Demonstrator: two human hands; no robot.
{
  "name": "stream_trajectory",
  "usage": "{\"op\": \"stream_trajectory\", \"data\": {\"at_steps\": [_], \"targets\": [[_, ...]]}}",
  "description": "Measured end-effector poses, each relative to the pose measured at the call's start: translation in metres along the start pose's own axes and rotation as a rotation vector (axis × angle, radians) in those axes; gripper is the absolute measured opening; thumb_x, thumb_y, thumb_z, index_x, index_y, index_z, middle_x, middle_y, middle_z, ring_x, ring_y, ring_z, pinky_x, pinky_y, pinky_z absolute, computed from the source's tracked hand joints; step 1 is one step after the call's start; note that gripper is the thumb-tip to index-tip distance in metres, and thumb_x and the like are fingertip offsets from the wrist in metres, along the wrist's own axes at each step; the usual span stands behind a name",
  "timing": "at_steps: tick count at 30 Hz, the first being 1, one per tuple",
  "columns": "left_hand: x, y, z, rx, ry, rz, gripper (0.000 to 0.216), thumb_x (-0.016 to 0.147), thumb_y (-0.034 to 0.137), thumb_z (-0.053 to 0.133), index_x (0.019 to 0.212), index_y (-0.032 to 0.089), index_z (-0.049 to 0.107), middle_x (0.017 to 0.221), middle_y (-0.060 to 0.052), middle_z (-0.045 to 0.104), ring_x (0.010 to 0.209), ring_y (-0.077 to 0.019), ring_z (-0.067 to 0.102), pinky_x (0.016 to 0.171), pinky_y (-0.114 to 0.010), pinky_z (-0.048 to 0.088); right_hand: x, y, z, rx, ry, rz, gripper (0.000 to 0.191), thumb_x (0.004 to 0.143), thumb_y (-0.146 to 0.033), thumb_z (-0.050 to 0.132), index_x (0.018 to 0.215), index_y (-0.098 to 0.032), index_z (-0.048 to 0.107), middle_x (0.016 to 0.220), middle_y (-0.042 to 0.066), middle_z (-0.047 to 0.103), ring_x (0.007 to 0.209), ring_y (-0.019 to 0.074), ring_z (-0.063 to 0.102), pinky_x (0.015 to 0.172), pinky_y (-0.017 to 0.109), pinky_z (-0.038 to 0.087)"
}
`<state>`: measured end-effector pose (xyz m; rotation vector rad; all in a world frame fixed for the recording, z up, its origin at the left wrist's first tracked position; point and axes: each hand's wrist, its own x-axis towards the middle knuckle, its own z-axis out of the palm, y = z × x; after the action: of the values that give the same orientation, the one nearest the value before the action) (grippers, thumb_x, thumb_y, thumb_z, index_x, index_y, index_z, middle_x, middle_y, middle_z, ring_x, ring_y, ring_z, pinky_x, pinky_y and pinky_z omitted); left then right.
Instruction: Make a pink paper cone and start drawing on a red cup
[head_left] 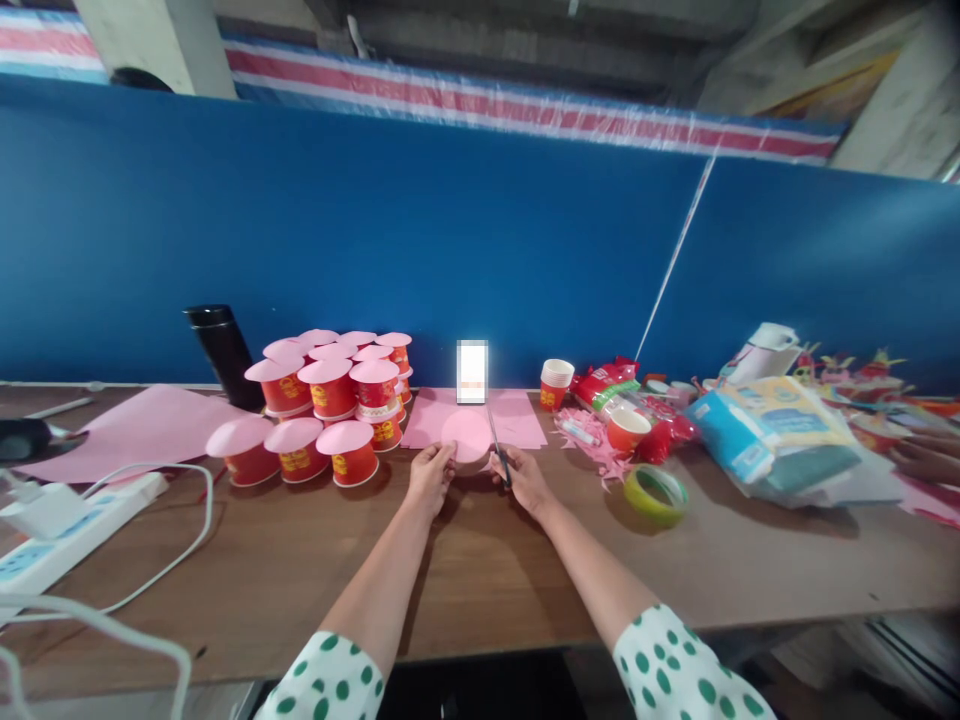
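Observation:
My left hand (431, 472) pinches the left edge of a round pink paper piece (466, 437) just above the wooden table (465, 580). My right hand (519, 476) is closed round a pair of scissors (498, 448), whose blades point up and away at the paper's right edge. Behind the paper lies a flat pink sheet (517, 418). To the left stand several red paper cups capped with pink discs (330, 405), some stacked in two tiers.
A phone (472, 371) leans against the blue partition (420, 250). A black flask (223, 355), a large pink sheet (142, 425) and a white power strip (71, 520) with cables lie left. Right: loose red cups (628, 428), green tape roll (655, 494), packets, another person's hand (926, 460).

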<state>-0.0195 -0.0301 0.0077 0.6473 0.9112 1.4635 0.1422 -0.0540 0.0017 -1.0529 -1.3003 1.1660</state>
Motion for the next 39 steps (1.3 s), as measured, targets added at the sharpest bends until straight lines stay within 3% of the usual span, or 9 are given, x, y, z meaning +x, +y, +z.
{"op": "stream_trajectory", "data": {"at_steps": [39], "targets": [[-0.0010, 0.0004, 0.0008, -0.013, -0.004, -0.004, 0.041, 0.042, 0.036, 0.085, 0.062, 0.013, 0.056, 0.044, 0.005, 0.049, 0.039, -0.0024, 0.042, 0.037, -0.013, 0.029, -0.0027, -0.0057, 0.0014, -0.033, -0.002, -0.018, 0.041, 0.068, -0.048, 0.067, 0.094, -0.017, 0.066, 0.063, -0.002, 0.056, 0.052, 0.0102, 0.051, 0.041, 0.018, 0.036]]}}
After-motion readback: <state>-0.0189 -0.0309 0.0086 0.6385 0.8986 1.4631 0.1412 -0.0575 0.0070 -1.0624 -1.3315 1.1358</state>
